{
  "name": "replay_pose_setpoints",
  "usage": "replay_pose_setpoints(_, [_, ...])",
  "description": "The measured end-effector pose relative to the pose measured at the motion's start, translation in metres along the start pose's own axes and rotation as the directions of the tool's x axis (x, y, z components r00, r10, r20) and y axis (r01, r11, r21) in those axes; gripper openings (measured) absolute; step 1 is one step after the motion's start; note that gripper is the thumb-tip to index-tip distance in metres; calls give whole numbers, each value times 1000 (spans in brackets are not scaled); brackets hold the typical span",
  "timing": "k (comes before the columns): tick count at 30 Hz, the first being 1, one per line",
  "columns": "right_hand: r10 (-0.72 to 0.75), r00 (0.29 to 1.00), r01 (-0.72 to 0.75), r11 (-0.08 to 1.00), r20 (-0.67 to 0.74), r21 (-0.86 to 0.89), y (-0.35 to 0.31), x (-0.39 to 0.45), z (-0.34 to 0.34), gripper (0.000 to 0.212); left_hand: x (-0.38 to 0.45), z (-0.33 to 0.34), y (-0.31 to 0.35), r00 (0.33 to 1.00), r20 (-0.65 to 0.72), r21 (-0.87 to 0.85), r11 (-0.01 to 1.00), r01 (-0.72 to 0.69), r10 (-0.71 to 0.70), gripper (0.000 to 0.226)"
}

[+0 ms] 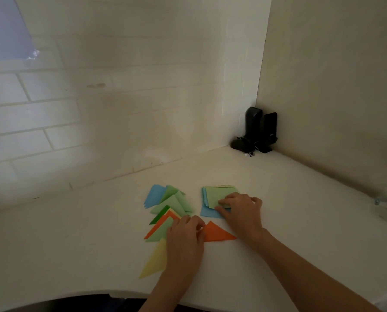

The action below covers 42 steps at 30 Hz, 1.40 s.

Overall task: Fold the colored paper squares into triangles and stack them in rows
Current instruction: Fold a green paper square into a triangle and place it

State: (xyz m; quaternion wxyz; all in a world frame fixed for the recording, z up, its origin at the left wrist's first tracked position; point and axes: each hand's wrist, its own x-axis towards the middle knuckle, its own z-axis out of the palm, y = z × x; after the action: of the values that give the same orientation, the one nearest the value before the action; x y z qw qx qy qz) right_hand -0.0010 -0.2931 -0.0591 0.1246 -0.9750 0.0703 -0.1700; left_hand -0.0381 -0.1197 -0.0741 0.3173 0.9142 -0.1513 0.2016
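From the head view, the left hand (184, 239) lies low in the centre of the frame, its grip curled on the left corner of an orange triangle (217, 233) flat on the white bench (75, 244). Just right, the right hand (242, 209) rests fingers-down on the stack of paper squares (212, 197), pinching the top light green sheet. Folded triangles (165, 212) overlap in a row at centre left. Black speakers (258, 129) stand in the far corner.

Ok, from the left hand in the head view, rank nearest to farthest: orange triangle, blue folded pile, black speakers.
From the left hand:
1. Orange triangle, touching it on its right.
2. Blue folded pile, beyond it, upper left.
3. Black speakers, far back in the right corner.
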Motion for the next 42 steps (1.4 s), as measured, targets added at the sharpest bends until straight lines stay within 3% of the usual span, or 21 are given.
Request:
replay_pose_setpoints(6, [9,999,-10,1000,43,19,2,-3,-4,52,-3,3,3,999,-10,18,999,-41,41,12])
replay_pose_setpoints(12, [4,999,-6,1000,50,28,-1,-9,-6,26,-4,3,9,998,-18,42,997,-61,62,9])
replay_pose_setpoints(19, [-118,941,138,990,-318,41,26,-23,-36,5,0,-3,29,986,-25,-69,983,-169,167,14])
replay_pose_setpoints(25, [-258,897,244,966,-359,-84,80,-74,-65,2,-7,16,70,957,31,-232,934,-273,287,26])
replay_pose_setpoints(29, [-325,915,301,945,-240,-132,95,-101,-63,21,-15,35,87,901,159,-291,892,-347,402,28])
replay_pose_setpoints(31, [-326,932,313,944,-159,-103,97,-110,-60,21,-22,45,90,897,203,-309,895,-322,393,31])
replay_pose_setpoints(38, [-146,985,164,956,-91,242,106,-109,-50,31,-23,53,80,898,223,-324,898,-298,379,9])
replay_pose_setpoints(40, [-129,991,133,939,-32,317,106,-103,-55,36,-21,52,80,896,229,-339,894,-294,381,15])
replay_pose_setpoints(42, [-122,992,101,932,39,347,105,-99,-60,25,-19,54,80,908,231,-357,899,-254,349,22])
